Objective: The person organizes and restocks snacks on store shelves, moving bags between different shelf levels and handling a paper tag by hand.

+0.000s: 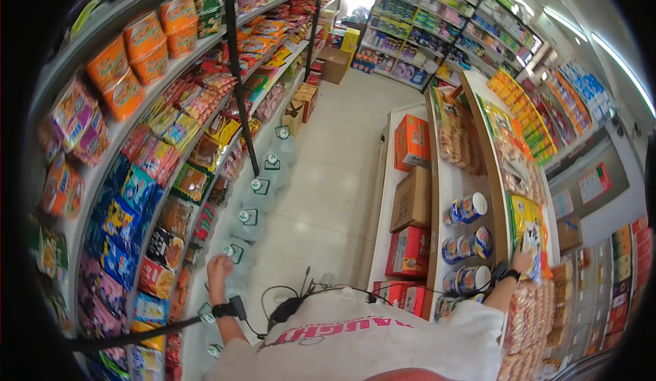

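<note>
My left hand is at the lower left, in front of a row of large clear water jugs with green handles on the floor. It overlaps the edge of one jug in the view; whether it touches the jug I cannot tell. My right hand reaches to the shelf on the right, at a yellow and white plastic food package. Its fingers lie on the package, but whether they grip it is hard to see. Below that hand are clear packs of light brown snacks. Both wrists wear black bands.
Shelves of packaged noodles run along the left. Low shelves on the right hold a red carton, a brown cardboard box and blue tubs. A tiled aisle leads between them to further stocked shelves. Black cables cross near my chest.
</note>
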`<state>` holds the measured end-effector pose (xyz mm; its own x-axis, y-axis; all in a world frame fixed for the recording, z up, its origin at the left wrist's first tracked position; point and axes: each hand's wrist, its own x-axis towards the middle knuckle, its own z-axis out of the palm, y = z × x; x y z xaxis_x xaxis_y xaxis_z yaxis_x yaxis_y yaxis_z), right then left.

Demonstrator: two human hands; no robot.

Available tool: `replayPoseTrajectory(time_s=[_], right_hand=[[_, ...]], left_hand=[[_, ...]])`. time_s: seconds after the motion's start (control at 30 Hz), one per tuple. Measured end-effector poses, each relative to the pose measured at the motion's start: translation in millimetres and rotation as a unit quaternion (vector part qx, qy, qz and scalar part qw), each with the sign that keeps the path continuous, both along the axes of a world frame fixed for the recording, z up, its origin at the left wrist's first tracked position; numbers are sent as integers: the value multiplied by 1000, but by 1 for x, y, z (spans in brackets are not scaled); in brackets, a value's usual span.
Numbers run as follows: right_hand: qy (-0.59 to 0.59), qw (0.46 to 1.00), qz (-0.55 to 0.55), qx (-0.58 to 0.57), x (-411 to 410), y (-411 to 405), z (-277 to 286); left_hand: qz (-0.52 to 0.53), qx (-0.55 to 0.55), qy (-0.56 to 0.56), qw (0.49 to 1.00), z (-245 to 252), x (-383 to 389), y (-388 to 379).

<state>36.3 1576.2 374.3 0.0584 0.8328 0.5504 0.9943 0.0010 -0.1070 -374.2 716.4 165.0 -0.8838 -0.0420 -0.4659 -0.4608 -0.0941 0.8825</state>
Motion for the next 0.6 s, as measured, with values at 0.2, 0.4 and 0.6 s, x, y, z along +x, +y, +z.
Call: replayPoseTrajectory(time_s=[0.2,0.4,0.6], right_hand=[[24,991,95,92,10,3,-6],[204,922,243,222,-75,-20,46],[314,826,468,21,-232,-96,56]], left_hand=[[-17,3,14,1000,16,-10,21],[-18,-12,18,1000,42,-10,20],[-5,-3,56,998,70,5,18]])
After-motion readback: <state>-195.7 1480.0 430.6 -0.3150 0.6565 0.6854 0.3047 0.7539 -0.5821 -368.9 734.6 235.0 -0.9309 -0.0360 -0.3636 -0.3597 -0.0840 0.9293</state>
